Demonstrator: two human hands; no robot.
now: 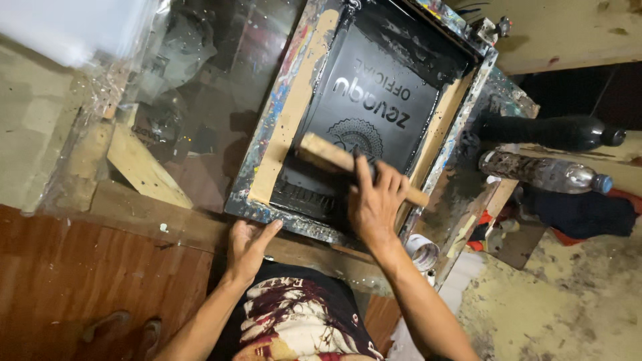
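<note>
A: State the position of the printing frame

B: The screen-printing frame [281, 127] lies flat on the tabletop [194, 227] at centre frame, tilted toward the upper right. Its wooden border is paint-spattered; the mesh inside is coated with black ink

A: State what each of your hands is doing

B: My right hand [376, 200] is closed around the wooden squeegee [348, 164], fingers wrapped over its handle. The squeegee sits across the lower part of the mesh, blade down in the ink. My left hand [249, 244] is open, palm and fingers pressed flat against the near edge of the frame, at lower centre. It grips nothing

A: List adjacent items

B: Two bottles at right of frame: a dark bottle [555, 132] and, just below it, a clear plastic bottle [542, 172], both lying on their sides
</note>
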